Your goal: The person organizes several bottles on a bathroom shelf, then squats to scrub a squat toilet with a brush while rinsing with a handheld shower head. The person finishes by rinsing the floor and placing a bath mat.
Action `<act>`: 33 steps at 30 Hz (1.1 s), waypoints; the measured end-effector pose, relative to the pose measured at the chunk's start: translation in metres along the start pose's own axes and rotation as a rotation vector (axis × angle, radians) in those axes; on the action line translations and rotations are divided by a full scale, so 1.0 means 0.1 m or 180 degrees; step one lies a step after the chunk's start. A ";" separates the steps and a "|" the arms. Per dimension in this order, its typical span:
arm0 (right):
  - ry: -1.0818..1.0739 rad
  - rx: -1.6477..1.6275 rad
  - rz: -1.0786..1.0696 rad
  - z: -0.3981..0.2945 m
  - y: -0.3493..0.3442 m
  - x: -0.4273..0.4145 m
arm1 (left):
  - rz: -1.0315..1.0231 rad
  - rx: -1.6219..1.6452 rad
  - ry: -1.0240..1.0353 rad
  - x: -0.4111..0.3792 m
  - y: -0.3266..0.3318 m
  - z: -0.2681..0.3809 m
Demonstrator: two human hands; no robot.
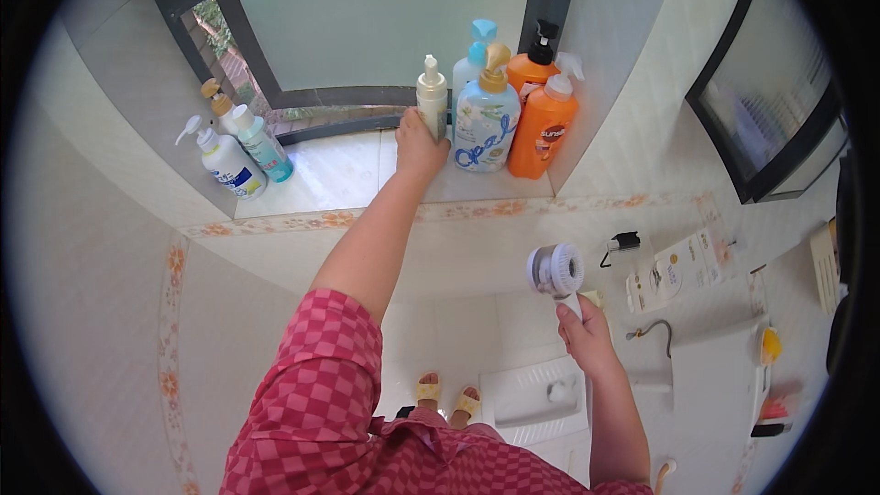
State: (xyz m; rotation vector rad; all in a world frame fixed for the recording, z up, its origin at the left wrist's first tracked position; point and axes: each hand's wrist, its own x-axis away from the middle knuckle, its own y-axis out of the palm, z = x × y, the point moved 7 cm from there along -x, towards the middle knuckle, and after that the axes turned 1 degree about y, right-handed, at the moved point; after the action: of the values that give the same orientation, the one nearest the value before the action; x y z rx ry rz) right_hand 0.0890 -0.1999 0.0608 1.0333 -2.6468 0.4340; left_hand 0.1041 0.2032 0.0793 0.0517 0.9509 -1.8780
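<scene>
My left hand (421, 144) is wrapped around the lower part of a slim cream pump bottle (432, 93) at the tiled windowsill (330, 168). Whether the bottle's base touches the sill is hidden behind my fingers. Just right of it stand a light-blue Opal pump bottle (487, 125) with a gold pump and, behind that, a bottle with a blue pump (483, 31). Lower down, over the floor, my right hand (586, 337) grips the handle of what looks like a white handheld shower head (557, 269), its round, bristled or nozzled face turned right.
Two orange pump bottles (545, 127) stand at the sill's right end, several lotion bottles (237, 161) at its left. A frosted window (385, 20) is behind. Below are a squat toilet (536, 399) and a white cistern (715, 371). A black-framed cabinet (770, 75) juts from the right wall.
</scene>
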 end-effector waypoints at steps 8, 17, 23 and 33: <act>-0.0207 0.0144 -0.0032 0.02 0.05 -0.04 | 0.0024 0.0279 0.0134 0.05 -0.15 0.06; -0.0237 0.0296 0.0092 0.08 0.04 -0.02 | -0.0190 0.0651 0.0361 -0.09 -0.10 -0.05; -0.0172 0.0308 0.0136 0.10 0.04 -0.03 | -0.0738 0.0810 0.0383 -0.09 -0.10 -0.01; -0.0325 0.0383 0.0359 0.18 0.04 -0.09 | 0.0046 0.0395 0.1003 -0.29 -0.51 0.44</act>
State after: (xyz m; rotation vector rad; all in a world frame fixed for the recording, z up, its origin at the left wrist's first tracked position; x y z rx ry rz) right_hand 0.0908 -0.1983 0.0402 0.9671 -2.8101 0.5857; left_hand 0.0950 0.2077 0.1519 0.4389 1.0386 -1.9483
